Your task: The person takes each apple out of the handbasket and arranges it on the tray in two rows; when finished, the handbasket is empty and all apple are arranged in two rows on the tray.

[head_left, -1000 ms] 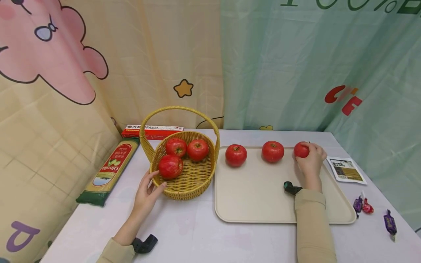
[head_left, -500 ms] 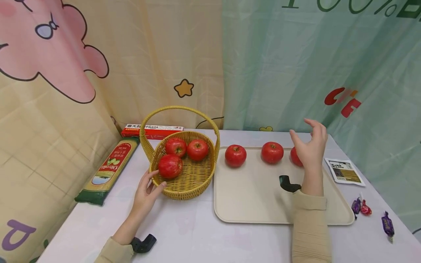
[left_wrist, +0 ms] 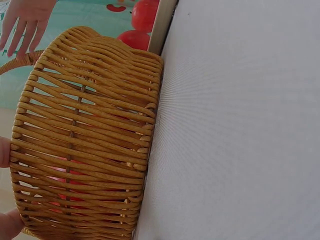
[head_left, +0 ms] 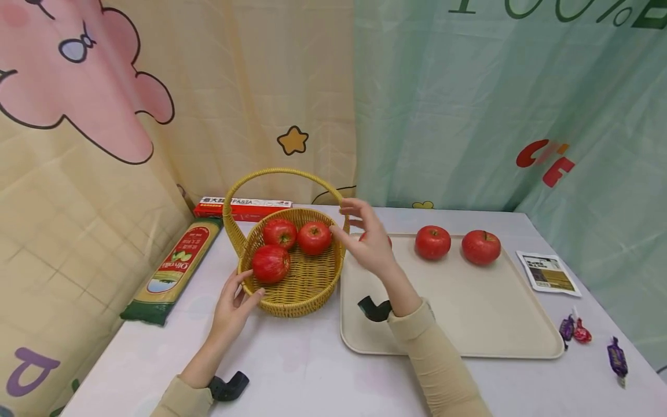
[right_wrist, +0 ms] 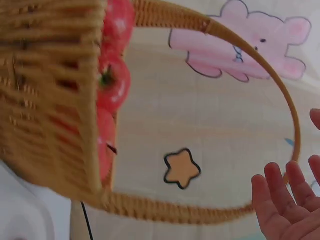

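Observation:
A yellow wicker basket [head_left: 294, 304] with a tall arched handle holds three red apples [head_left: 270, 264]. My left hand [head_left: 231, 307] rests spread thumb and finger on its near left rim; in the left wrist view those fingertips [left_wrist: 4, 151] show at the rim. My right hand [head_left: 371, 240] is raised at the right foot of the handle, fingers spread, holding nothing. It partly covers the leftmost apple on the beige tray [head_left: 469, 324]. Two more apples, a middle one [head_left: 432, 242] and a right one [head_left: 481, 247], sit along the tray's far side.
Left of the basket lies a pasta bag [head_left: 174, 266], with a red and white pasta box [head_left: 245, 209] behind. A white packet [head_left: 548, 272] and several wrapped candies [head_left: 617, 359] lie right of the tray. A printed curtain [head_left: 443, 116] hangs behind the table.
My right hand has let go of the rightmost apple, risen, and swung left over to the basket's handle. That apple stays on the tray. My left hand has kept its place at the rim.

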{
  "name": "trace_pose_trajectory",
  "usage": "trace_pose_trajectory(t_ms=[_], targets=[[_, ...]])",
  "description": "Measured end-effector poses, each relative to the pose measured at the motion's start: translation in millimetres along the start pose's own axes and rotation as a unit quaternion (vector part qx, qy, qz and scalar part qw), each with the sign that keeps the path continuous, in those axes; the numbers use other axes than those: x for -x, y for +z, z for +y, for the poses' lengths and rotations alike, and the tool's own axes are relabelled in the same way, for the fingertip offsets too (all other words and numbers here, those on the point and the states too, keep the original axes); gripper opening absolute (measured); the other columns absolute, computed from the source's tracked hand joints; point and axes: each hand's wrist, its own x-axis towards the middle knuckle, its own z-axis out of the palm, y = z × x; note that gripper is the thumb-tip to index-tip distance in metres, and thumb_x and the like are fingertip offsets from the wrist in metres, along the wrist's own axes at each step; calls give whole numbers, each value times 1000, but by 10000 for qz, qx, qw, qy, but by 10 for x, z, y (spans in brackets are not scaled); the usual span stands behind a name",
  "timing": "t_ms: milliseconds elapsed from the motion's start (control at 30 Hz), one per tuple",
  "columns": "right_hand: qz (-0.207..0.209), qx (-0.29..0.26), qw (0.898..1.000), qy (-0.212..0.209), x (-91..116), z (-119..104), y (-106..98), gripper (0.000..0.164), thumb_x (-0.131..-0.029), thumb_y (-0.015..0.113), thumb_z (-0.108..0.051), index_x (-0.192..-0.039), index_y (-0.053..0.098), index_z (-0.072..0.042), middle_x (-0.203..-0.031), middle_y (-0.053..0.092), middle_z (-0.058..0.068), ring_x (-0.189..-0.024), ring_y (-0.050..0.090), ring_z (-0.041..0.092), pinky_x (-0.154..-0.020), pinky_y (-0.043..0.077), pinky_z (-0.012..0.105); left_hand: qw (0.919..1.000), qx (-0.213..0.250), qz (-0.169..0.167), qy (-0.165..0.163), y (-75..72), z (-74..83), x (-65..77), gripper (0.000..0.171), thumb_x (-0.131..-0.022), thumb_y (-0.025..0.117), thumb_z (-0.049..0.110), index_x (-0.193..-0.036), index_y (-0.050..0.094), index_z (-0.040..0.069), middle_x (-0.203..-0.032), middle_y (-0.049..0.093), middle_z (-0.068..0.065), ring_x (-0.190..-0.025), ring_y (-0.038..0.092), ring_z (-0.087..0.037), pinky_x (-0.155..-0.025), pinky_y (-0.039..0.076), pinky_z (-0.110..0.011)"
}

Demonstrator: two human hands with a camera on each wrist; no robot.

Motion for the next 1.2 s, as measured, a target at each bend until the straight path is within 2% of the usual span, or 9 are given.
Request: trace_pose_trajectory(t_ms=[100,200,300,367,600,800,967,1100,1200], targets=[[-727,254,9961,438,-23,56,301,54,-86,69,-20,-132,44,-9,-129,49,8,-115,50,21,-93,48,46,10000,-24,33,72,-2,-3,8,50,-90,64,15,-132,43,0,-153,15,-16,-140,16,-30,-109,26,-42],[-1482,591,9843,753,-24,119,560,59,-86,68,-31,-136,41,-15,-132,46,5,-117,48,19,-96,47,41,9998,-37,80,158,4,-10,15,49,-89,64,15,-131,44,0,-152,16,-18,-139,17,-32,-109,27,-46],[-2015,921,9718,810,-20,218,767,61,-86,68,-36,-137,39,-19,-132,45,3,-117,48,19,-97,46,37,9998,-6,69,176,11,-12,22,48,-90,64,14,-131,44,0,-152,16,-19,-139,17,-33,-109,26,-47],[-2201,1020,9667,810,-16,273,872,63,-85,69,-37,-138,39,-21,-134,45,1,-118,48,20,-98,45,37,9998,1,31,176,11,-8,25,48,-90,64,14,-131,43,-1,-152,15,-19,-139,16,-33,-109,26,-48],[-2622,1193,9557,600,-50,382,1116,65,-85,69,-38,-140,42,-19,-142,42,-2,-129,38,14,-105,38,36,9997,-1,-60,216,-8,4,22,48,-91,63,13,-132,42,0,-153,14,-17,-140,15,-32,-110,24,-47],[-3031,1676,9360,621,-49,438,1182,58,-88,65,-37,-140,45,-23,-144,41,0,-131,38,17,-107,35,40,9997,-9,-45,221,-2,8,15,48,-90,63,12,-131,43,-1,-153,15,-17,-140,15,-31,-110,25,-45],[-2744,2373,9304,517,-28,435,1220,54,-83,69,-41,-133,54,-28,-132,48,3,-118,48,17,-101,43,34,9997,1,-56,220,-9,13,5,48,-90,63,12,-132,42,-2,-153,15,-17,-140,16,-30,-110,24,-44],[-2550,3000,9185,358,-14,411,1270,50,-80,72,-43,-127,59,-31,-119,50,3,-106,50,15,-92,48,28,9997,62,-67,206,-10,19,9,48,-90,62,11,-132,42,-2,-153,14,-18,-140,15,-31,-111,23,-46],[-2510,3227,9120,340,-3,400,1299,49,-80,73,-41,-126,60,-30,-123,50,2,-108,51,15,-91,49,30,9998,87,-55,176,-4,7,11,49,-90,62,8,-133,41,-2,-153,13,-19,-140,14,-31,-112,23,-46]])
